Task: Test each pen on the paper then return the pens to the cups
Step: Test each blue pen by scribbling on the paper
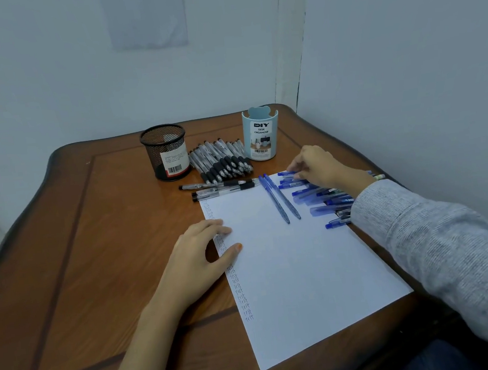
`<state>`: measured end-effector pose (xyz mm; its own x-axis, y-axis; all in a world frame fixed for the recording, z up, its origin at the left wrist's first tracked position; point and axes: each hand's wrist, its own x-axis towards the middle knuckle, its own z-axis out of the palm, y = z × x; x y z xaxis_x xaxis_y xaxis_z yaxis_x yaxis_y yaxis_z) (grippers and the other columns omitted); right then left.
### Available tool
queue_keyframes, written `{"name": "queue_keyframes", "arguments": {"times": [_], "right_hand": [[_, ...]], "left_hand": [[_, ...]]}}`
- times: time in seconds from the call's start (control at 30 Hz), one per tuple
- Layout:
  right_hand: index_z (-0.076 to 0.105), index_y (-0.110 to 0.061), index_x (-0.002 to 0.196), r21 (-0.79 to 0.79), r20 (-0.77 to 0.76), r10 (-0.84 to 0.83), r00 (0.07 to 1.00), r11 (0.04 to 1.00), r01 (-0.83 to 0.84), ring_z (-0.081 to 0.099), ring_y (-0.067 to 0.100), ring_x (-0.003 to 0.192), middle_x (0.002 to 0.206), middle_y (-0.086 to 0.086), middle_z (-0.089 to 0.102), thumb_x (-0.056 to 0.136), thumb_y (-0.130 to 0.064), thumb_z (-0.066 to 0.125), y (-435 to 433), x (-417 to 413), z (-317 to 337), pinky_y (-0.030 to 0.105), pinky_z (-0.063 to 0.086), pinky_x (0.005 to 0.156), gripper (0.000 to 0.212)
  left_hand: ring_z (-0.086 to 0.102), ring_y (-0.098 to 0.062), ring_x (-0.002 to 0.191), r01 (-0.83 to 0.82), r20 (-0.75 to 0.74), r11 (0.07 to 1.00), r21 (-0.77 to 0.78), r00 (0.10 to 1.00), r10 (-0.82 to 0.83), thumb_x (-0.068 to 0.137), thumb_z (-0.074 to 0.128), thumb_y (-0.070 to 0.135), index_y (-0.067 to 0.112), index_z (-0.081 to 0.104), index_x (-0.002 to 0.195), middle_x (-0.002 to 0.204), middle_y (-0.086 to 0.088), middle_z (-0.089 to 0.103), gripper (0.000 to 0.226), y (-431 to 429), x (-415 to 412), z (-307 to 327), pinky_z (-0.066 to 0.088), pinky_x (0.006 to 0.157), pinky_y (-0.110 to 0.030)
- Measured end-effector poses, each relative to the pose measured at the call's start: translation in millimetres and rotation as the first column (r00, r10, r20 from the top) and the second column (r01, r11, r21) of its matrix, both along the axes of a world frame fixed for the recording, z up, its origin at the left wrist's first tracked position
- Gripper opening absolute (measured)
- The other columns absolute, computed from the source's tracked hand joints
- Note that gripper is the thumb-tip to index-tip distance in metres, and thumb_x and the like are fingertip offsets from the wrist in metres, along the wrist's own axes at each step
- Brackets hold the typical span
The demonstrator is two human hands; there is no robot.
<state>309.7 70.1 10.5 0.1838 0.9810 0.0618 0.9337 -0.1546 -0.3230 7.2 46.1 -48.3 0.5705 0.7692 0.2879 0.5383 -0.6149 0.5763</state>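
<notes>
While reaching far and right with the right hand (315,166), curls its fingertips (295,176) down onto the farthest blue pen (287,173); cannot tell whether pinching it or only touching. Lies crosswise, tip end pointing left over the paper (289,264), barrel running right under the palm, so probably calls for a draw leftward and nearer. Heads a row of blue pens (321,199) ranged along the paper's right edge, all on much the same left-right axis. Just left of these, two loose blue pens (280,199) on the sheet, slanting near-far. Presses the paper's left edge flat with the left hand (201,254), fingers straight, beside a column of test marks (241,298). Farther off, left of the fingertips: black pens (222,160) heaped between mesh cup (161,145) and blue cup (262,135). Nearer hand for the pen: right.
</notes>
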Motion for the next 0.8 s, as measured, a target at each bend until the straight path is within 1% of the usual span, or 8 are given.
{"name": "queue_keyframes", "arguments": {"times": [0.1,0.2,0.3,0.4,0.5,0.57,0.63,0.8], "right_hand": [[0.070,-0.014,0.104,0.029,0.034,0.049,0.998,0.998,-0.050,0.051,0.023,0.103,0.100,0.000,0.050,0.087,-0.014,0.067,-1,-1,2,0.043,0.044,0.096,0.017],[0.065,-0.012,0.106,0.159,-0.056,0.130,0.990,0.980,-0.120,0.055,0.018,0.092,0.100,0.002,0.059,0.092,-0.011,0.060,-4,-9,6,0.030,0.046,0.082,0.015],[0.058,-0.011,0.115,0.329,-0.068,0.230,0.971,0.924,-0.196,0.048,0.012,0.086,0.103,0.002,0.054,0.098,-0.014,0.051,-9,-27,17,0.014,0.033,0.068,0.019],[0.057,-0.014,0.103,0.388,-0.111,0.246,0.963,0.903,-0.186,0.044,0.006,0.070,0.091,-0.001,0.057,0.100,-0.028,0.047,-19,-49,29,0.019,0.032,0.060,0.018],[0.051,-0.014,0.067,0.427,0.003,0.168,0.986,0.891,-0.153,0.039,0.008,0.053,0.058,-0.006,0.047,0.093,-0.056,0.046,-36,-71,37,0.024,0.029,0.052,0.049],[0.041,-0.015,0.056,0.440,0.060,0.155,0.986,0.883,-0.165,0.036,0.011,0.049,0.051,-0.003,0.043,0.085,-0.068,0.047,-48,-84,40,0.024,0.026,0.049,0.061],[0.045,-0.015,0.051,0.410,0.129,0.145,0.981,0.893,-0.186,0.039,0.013,0.047,0.048,-0.001,0.046,0.077,-0.078,0.044,-57,-95,42,0.021,0.025,0.046,0.068],[0.065,-0.014,0.057,0.417,0.182,0.170,0.969,0.879,-0.232,0.056,0.016,0.058,0.054,0.000,0.062,0.065,-0.060,0.051,-77,-110,37,0.019,0.030,0.048,0.050]], "left_hand": [[0.040,0.002,0.123,0.000,-0.001,1.000,0.003,1.000,0.000,0.075,0.041,0.071,0.034,0.060,0.117,0.130,0.018,0.050,0.059,1,-1,-1,0.035,0.106,-0.036],[0.039,0.002,0.124,0.001,0.001,1.000,0.003,1.000,-0.001,0.075,0.041,0.071,0.035,0.060,0.117,0.130,0.019,0.050,0.059,1,-1,-2,0.035,0.107,-0.036],[0.040,0.002,0.123,0.002,0.005,1.000,0.003,1.000,-0.002,0.075,0.042,0.071,0.034,0.060,0.116,0.130,0.018,0.050,0.058,1,-1,-2,0.035,0.106,-0.035],[0.040,0.002,0.122,0.003,0.014,1.000,0.008,1.000,-0.003,0.080,0.054,0.064,0.031,0.061,0.116,0.130,0.015,0.051,0.050,0,-1,0,0.035,0.106,-0.035],[0.040,0.005,0.118,0.003,0.026,1.000,0.005,1.000,-0.004,0.077,0.050,0.065,0.029,0.062,0.115,0.128,0.014,0.053,0.054,-2,0,3,0.035,0.103,-0.030],[0.041,0.004,0.118,-0.001,0.030,1.000,-0.005,1.000,0.001,0.078,0.052,0.063,0.029,0.063,0.115,0.128,0.013,0.054,0.052,-3,0,4,0.035,0.104,-0.031],[0.041,0.000,0.122,-0.011,0.021,1.000,-0.007,1.000,0.011,0.082,0.058,0.056,0.029,0.062,0.116,0.130,0.012,0.053,0.044,-4,0,4,0.036,0.105,-0.035],[0.041,-0.006,0.126,-0.032,0.003,0.998,0.052,0.999,0.032,0.087,0.063,0.041,0.023,0.062,0.119,0.133,0.007,0.053,0.037,-10,2,5,0.034,0.104,-0.028]]}}
